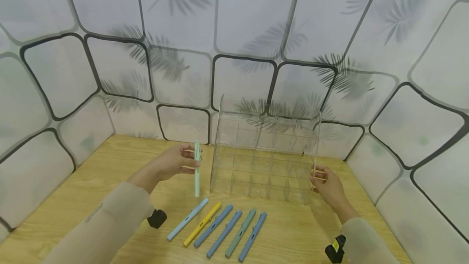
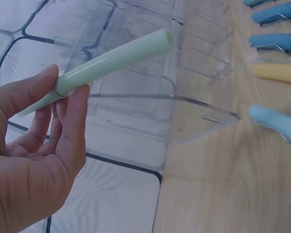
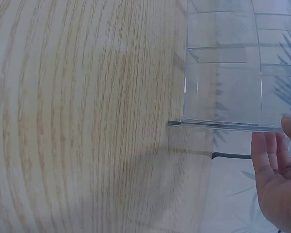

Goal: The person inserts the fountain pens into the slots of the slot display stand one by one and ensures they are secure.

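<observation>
A pale green pen (image 1: 197, 174) stands nearly upright in the head view, pinched between the thumb and fingers of my left hand (image 1: 175, 162). The left wrist view shows the same pen (image 2: 116, 60) with one end pointing away from the palm. To its right is a clear acrylic rack (image 1: 256, 154) with tiers split by small dividers. My right hand (image 1: 329, 186) grips the rack's right side panel, thumb on one face and fingers on the other. In the right wrist view that panel edge (image 3: 223, 126) runs into the hand (image 3: 281, 189).
In front of the rack, several capped pens lie side by side on the wooden table (image 1: 293, 231): a light blue pen (image 1: 187, 219), a yellow pen (image 1: 202, 224), a green pen (image 1: 240, 233) and some blue ones (image 1: 253, 237). A patterned curtain (image 1: 183, 76) surrounds the table.
</observation>
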A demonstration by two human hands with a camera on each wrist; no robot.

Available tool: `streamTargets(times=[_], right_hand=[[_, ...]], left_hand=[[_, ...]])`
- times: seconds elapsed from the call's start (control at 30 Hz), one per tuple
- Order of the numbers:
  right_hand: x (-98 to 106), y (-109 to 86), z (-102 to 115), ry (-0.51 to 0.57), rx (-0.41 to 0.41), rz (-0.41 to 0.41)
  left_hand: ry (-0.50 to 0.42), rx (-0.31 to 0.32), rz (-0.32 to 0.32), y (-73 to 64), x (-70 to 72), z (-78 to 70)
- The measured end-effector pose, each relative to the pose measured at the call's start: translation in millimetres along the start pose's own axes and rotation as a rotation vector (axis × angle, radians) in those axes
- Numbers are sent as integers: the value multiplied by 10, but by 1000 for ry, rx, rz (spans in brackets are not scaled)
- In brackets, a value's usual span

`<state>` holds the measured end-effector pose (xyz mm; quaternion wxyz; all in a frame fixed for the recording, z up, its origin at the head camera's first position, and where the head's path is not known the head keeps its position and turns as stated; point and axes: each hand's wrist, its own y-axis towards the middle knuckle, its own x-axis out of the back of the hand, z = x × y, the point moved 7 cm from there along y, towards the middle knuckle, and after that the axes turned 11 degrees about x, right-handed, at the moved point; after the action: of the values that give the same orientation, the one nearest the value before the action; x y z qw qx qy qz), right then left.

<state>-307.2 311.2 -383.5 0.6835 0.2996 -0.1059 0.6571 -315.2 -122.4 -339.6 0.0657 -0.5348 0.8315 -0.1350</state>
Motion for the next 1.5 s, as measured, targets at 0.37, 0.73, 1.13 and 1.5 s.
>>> streamTargets(times=[0.37,0.73,1.13,1.5], right_hand=[[-6,-9,-10,7,-9,7],[-17,9,12,9,5,0],[7,13,11,2,12,-8],[12,9,11,-10,14,-11]], left_hand=[[-21,-57,-218,187,-92,-393],[-170,-143,-382,327,-206,-772],[-261,-243,-512,482,-431,-970],[-151,-252,-629,661,-616,-952]])
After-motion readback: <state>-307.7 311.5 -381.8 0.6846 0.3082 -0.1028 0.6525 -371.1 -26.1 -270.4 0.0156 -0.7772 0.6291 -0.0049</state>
